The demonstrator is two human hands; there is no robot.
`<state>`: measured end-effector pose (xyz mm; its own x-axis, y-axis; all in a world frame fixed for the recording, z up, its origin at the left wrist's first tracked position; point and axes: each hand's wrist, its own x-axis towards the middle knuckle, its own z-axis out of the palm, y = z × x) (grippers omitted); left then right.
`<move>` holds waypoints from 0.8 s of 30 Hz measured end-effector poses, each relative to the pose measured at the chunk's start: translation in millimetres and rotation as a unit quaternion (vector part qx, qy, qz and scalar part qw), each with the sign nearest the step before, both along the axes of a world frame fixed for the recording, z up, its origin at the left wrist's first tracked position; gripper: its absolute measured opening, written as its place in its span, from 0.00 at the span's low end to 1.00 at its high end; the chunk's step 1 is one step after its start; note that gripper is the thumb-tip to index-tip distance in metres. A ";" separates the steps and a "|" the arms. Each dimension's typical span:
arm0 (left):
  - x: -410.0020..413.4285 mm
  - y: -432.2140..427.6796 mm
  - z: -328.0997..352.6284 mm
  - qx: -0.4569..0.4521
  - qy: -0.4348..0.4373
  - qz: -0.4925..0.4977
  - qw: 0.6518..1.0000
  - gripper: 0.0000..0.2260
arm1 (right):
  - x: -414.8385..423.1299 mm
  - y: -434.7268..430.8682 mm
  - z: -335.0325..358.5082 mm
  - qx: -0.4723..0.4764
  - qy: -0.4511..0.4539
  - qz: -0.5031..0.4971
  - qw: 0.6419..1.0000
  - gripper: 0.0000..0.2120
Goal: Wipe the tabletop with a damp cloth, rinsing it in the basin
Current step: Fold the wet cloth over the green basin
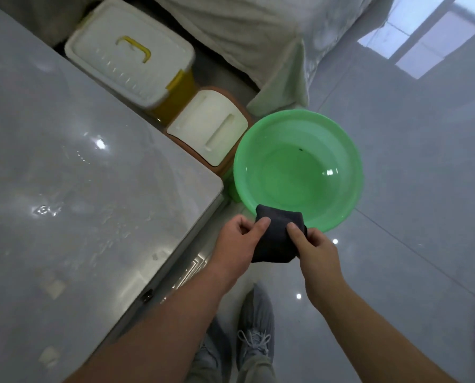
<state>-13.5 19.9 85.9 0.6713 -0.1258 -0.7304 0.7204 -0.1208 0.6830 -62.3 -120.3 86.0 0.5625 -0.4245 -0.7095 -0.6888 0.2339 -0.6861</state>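
Observation:
A dark grey cloth (pixel 276 239), folded into a small bundle, is held in the air between both hands, just over the near rim of the green basin (pixel 352 172). My left hand (pixel 237 241) pinches its left side with the thumb on top. My right hand (pixel 312 250) pinches its right side the same way. The basin stands on the floor and holds clear water with a small dark speck in it. The grey glossy tabletop (pixel 73 189) fills the left of the view, with wet streaks and droplets on it; its corner lies just left of the basin.
A white lidded box with a yellow handle (pixel 131 53) and a smaller white-lidded brown box (pixel 208 125) stand on the floor behind the table's edge. A pale cloth-covered piece of furniture (pixel 258 37) is at the back. My shoes (pixel 254 327) stand on the grey tiled floor.

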 end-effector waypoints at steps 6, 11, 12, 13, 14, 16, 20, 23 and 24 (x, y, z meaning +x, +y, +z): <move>12.6 46.1 79.8 -0.064 -0.039 0.088 0.993 0.14 | 27.4 35.4 72.5 -0.009 -0.083 0.080 0.993 0.12; 29.1 111.2 130.4 -0.066 -0.044 0.156 0.985 0.22 | 69.4 88.2 117.2 0.020 -0.129 0.175 0.976 0.06; 32.1 126.4 139.7 -0.057 -0.049 0.176 0.982 0.22 | 79.1 101.5 124.6 0.023 -0.131 0.199 0.971 0.06; 34.7 141.5 147.3 -0.051 -0.053 0.195 0.978 0.22 | 88.5 115.2 130.7 0.026 -0.134 0.219 0.966 0.06; 36.8 156.1 154.3 -0.049 -0.056 0.213 0.974 0.20 | 97.7 129.2 136.3 0.027 -0.137 0.241 0.960 0.06; 42.6 183.7 165.0 -0.054 -0.063 0.239 0.968 0.17 | 116.8 158.5 143.2 0.024 -0.132 0.284 0.949 0.06; 64.7 244.1 170.9 -0.057 -0.081 0.261 0.960 0.17 | 158.0 226.2 152.2 0.050 -0.097 0.319 0.941 0.10; 87.0 289.7 165.6 -0.077 -0.067 0.292 0.951 0.20 | 187.7 276.0 154.2 0.105 -0.070 0.317 0.940 0.16; 94.8 303.5 162.4 -0.082 -0.062 0.297 0.949 0.22 | 197.5 291.4 153.4 0.115 -0.061 0.313 0.941 0.17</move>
<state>81.3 323.3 248.3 0.7395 0.1966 -0.6438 0.5402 0.3973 0.7419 135.2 171.1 239.5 0.7341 0.1742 -0.6564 -0.6607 -0.0403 -0.7496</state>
